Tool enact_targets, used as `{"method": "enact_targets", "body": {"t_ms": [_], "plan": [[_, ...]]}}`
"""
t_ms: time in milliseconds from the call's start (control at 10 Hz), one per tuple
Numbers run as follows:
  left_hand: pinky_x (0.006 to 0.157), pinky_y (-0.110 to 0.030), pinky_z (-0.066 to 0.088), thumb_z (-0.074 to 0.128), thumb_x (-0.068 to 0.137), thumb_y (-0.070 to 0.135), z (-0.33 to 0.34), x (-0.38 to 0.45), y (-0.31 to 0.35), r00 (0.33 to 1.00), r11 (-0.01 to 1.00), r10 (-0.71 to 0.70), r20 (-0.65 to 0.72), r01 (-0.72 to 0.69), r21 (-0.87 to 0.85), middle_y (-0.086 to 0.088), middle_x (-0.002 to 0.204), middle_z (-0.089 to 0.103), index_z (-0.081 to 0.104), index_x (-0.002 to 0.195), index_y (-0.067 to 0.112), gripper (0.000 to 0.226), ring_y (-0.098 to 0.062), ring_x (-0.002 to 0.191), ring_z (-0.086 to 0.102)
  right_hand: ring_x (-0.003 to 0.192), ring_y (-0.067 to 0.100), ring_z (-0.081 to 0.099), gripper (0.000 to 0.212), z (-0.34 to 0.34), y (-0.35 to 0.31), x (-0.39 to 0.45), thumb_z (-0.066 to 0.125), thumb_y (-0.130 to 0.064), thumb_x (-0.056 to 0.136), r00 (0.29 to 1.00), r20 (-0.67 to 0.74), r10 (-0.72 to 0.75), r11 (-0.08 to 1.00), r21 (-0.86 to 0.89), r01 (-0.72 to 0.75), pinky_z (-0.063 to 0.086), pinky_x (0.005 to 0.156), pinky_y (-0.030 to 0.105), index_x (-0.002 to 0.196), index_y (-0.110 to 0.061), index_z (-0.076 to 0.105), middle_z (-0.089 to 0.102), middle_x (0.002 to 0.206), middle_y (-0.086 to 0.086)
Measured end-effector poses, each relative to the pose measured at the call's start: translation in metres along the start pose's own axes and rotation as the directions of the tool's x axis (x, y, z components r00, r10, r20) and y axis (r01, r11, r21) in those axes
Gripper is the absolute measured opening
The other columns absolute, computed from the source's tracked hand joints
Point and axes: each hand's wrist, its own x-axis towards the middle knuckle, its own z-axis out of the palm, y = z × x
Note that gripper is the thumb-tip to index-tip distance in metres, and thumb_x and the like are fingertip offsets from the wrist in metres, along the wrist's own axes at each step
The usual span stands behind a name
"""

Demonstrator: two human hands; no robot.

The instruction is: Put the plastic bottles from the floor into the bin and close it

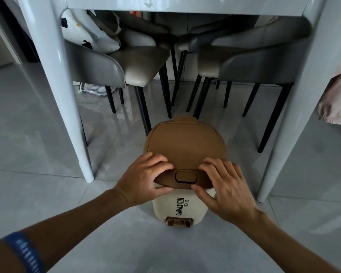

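A cream bin (165, 205) with a brown lid (185, 146) stands on the grey tiled floor in front of me. The lid lies flat on the bin. My left hand (140, 180) grips the lid's front rim from the left, fingers on top and thumb underneath. My right hand (224, 186) holds the same rim from the right, beside the oval push button (185, 177). A brown foot pedal (179, 221) sticks out at the bin's base. No plastic bottles show anywhere on the floor.
A white table stands over the bin, with one leg (67, 107) at the left and another leg (287, 123) at the right. Two grey chairs (110, 66) with black legs sit beneath it. A pink cloth (337, 95) hangs at the right edge.
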Motion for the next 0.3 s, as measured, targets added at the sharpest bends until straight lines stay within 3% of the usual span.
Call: {"method": "enact_targets", "body": {"t_ms": [200,300], "plan": [[0.084,-0.035,0.05,0.08,0.072,0.05,-0.005,0.0,0.012,0.997,0.999,-0.051,0.051,0.051,-0.006,-0.002,0.111,0.066,0.071,0.11,0.012,0.054,-0.02,0.095,0.056,0.095,0.026,0.062,0.033,0.001,-0.017,-0.006,0.066,-0.04,0.085,0.99,-0.019,-0.137,0.99,0.025,0.138,0.049,0.078,0.042,0.103,-0.013,0.067,0.065,0.109,0.005],[0.087,-0.035,0.05,0.07,0.079,0.057,-0.03,0.004,0.012,0.999,0.996,-0.037,-0.015,0.036,-0.084,0.002,0.112,0.066,0.071,0.111,0.015,0.052,-0.014,0.099,0.056,0.093,0.021,0.063,0.027,-0.015,-0.017,-0.006,0.065,-0.035,0.087,0.993,-0.068,-0.097,0.986,0.127,0.105,0.051,0.078,0.036,0.103,-0.014,0.068,0.065,0.11,0.001]]}}
